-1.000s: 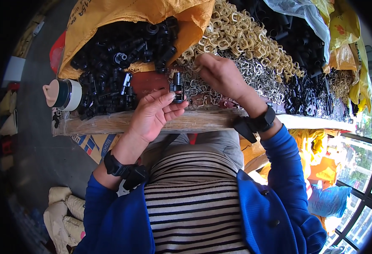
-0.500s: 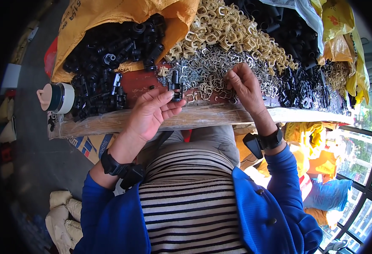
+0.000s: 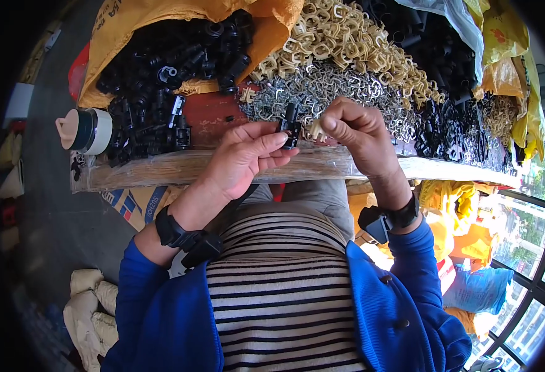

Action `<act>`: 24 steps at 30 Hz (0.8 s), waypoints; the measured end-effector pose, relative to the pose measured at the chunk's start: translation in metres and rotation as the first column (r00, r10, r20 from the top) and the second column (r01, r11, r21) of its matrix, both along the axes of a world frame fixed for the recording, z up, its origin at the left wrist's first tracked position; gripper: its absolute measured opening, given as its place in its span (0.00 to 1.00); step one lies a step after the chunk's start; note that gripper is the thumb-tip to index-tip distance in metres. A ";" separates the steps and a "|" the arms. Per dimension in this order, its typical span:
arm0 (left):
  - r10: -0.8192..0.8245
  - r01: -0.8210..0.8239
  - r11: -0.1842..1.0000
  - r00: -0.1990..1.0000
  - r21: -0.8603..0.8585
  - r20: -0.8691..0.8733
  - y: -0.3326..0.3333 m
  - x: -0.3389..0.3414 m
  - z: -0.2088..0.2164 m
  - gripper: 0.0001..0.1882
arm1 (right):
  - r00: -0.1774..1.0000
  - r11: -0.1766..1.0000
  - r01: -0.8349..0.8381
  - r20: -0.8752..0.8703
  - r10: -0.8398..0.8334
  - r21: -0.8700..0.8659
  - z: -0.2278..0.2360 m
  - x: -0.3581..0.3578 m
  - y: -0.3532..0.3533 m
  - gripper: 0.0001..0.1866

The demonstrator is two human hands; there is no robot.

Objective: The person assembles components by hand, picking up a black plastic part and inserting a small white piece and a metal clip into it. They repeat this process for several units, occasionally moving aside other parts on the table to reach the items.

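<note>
A black plastic pipe fitting (image 3: 292,114) stands roughly upright between the thumb and fingers of my left hand (image 3: 241,155), above the table's front edge. Just right of it, my right hand (image 3: 366,137) pinches a small beige plastic clip (image 3: 316,130) between thumb and forefinger. The clip is close beside the fitting; I cannot tell whether they touch. Behind my hands lies a heap of small bent metal clips (image 3: 334,87). Farther back rises a pile of beige plastic clips (image 3: 347,37).
Black fittings (image 3: 204,53) spill from an orange sack (image 3: 123,18) at the back left. A lidded cup (image 3: 95,131) stands at the table's left end. Small black parts (image 3: 443,133) lie at the right, near yellow bags (image 3: 502,37). The wooden table edge (image 3: 160,166) runs before me.
My right hand has come left and nearer to my left hand, and a beige clip now shows in its fingers. My left hand has shifted right with the black fitting.
</note>
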State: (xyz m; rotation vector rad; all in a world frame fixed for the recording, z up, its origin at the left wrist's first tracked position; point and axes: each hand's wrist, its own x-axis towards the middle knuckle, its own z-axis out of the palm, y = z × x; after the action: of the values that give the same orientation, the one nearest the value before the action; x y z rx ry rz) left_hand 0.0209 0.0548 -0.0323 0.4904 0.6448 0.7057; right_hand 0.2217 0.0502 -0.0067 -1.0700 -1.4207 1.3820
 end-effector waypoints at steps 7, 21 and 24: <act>-0.040 0.040 0.999 0.998 -0.001 0.057 -0.003 -0.002 -0.008 0.11 | 0.996 0.995 -0.044 0.085 0.036 0.093 -0.001 -0.023 -0.002 0.09; -0.101 0.102 0.994 0.994 0.024 -0.034 0.005 0.016 -0.006 0.11 | 0.992 1.000 0.016 0.129 -0.014 -0.011 -0.017 0.018 -0.006 0.13; -0.055 0.058 0.997 0.996 0.049 -0.070 0.007 0.017 -0.005 0.11 | 0.678 0.919 0.128 0.644 -0.356 0.373 -0.017 0.066 -0.013 0.08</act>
State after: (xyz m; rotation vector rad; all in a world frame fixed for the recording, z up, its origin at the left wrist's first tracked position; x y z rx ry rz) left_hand 0.0382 0.0622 -0.0376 0.5799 0.6759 0.6553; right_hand 0.2879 0.0376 -0.0238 -1.6060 -1.8562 0.5139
